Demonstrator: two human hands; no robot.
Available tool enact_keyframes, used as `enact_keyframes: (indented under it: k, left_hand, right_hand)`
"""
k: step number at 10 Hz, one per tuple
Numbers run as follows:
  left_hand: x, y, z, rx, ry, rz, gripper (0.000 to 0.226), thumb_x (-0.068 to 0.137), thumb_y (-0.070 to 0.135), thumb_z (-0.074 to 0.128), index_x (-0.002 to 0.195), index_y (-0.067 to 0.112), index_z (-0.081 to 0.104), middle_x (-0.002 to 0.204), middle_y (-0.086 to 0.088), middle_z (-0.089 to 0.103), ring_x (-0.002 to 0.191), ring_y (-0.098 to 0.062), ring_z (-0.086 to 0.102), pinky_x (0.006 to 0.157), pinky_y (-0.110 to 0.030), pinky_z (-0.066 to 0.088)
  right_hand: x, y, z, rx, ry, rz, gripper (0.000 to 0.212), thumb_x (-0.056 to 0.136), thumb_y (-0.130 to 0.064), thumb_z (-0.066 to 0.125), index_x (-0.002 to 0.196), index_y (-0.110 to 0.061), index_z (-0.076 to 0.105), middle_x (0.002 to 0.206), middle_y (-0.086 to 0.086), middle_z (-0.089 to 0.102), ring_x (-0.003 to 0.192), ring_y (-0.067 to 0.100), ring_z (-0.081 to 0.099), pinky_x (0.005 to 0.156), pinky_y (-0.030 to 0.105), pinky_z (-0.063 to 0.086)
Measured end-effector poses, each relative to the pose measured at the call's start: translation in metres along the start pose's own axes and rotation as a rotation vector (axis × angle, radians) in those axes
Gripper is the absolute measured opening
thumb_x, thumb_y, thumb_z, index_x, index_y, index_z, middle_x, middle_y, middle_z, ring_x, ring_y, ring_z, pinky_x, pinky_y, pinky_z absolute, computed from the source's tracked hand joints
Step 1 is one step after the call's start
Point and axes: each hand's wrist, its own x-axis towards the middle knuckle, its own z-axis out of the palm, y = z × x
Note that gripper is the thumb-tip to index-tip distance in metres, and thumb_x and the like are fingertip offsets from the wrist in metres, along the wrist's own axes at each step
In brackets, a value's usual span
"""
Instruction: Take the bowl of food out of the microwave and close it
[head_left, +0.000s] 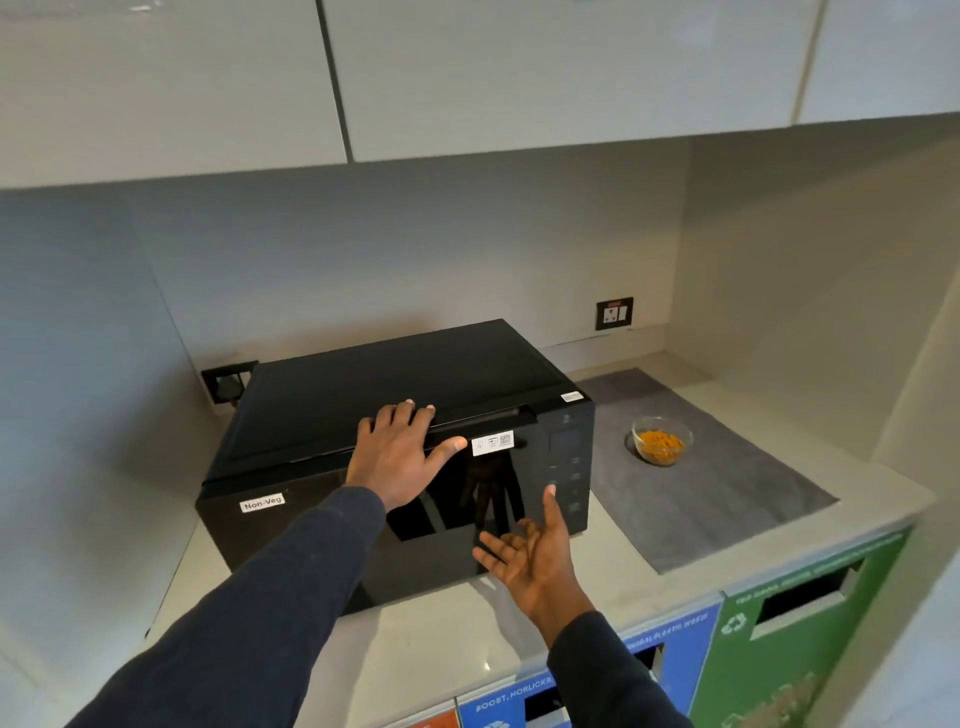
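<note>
Fingers of the spread left hand (402, 452) cover the shut microwave (395, 457) door's top edge, the right hand (524, 558) hangs open and empty, and bowl (661, 440) food is blurred orange.

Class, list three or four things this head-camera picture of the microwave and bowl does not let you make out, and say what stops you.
- Inside of the microwave: hidden behind its dark, reflective door.
- Control panel markings: too small and dark.
- White sticker print: too small.
- Bin labels: blurred, and cut off by the bottom edge.
- Food in the bowl: orange, but too small to identify.
</note>
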Motion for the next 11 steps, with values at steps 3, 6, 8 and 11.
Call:
enact_keyframes:
  k: [3,6,8,11]
  left_hand:
    - [0.002,0.001,0.002,0.003,0.027,-0.007,0.079,0.095,0.074,0.019,0.148,0.021,0.045,0.146,-0.007,0.051,0.134,-0.031,0.045,0.107,-0.053,0.038]
    - [0.005,0.002,0.008,0.037,0.029,-0.027,0.078,0.096,0.073,0.014,0.147,0.022,0.043,0.146,-0.006,0.050,0.133,-0.029,0.045,0.108,-0.052,0.040]
    - [-0.007,0.014,0.010,-0.013,0.063,-0.107,0.075,0.099,0.068,0.018,0.155,0.021,0.035,0.161,-0.009,0.039,0.148,-0.029,0.033,0.119,-0.051,0.027]
    - [-0.109,0.053,0.047,-0.112,0.153,-0.142,0.084,0.101,0.066,0.025,0.163,0.016,-0.001,0.171,-0.011,-0.013,0.157,-0.029,-0.012,0.126,-0.051,0.002]
  right_hand:
    - [0.002,-0.003,0.009,-0.092,-0.016,-0.008,0.098,0.087,-0.072,0.051,0.161,-0.020,0.014,0.166,0.022,0.022,0.141,0.049,0.041,0.109,0.060,0.042]
    - [0.015,-0.011,-0.001,-0.304,-0.070,-0.016,0.098,0.082,-0.072,0.058,0.159,-0.021,0.025,0.161,0.022,0.033,0.137,0.046,0.048,0.103,0.055,0.049]
    - [0.011,-0.014,-0.016,-0.886,-0.106,-0.083,0.096,0.078,-0.066,0.069,0.154,-0.017,0.033,0.153,0.011,0.047,0.136,0.034,0.049,0.112,0.047,0.044]
    - [0.003,-0.019,-0.050,-1.824,-0.150,-0.428,0.105,0.072,-0.081,0.038,0.158,-0.023,0.024,0.165,0.002,0.032,0.150,0.025,0.035,0.117,0.033,0.032]
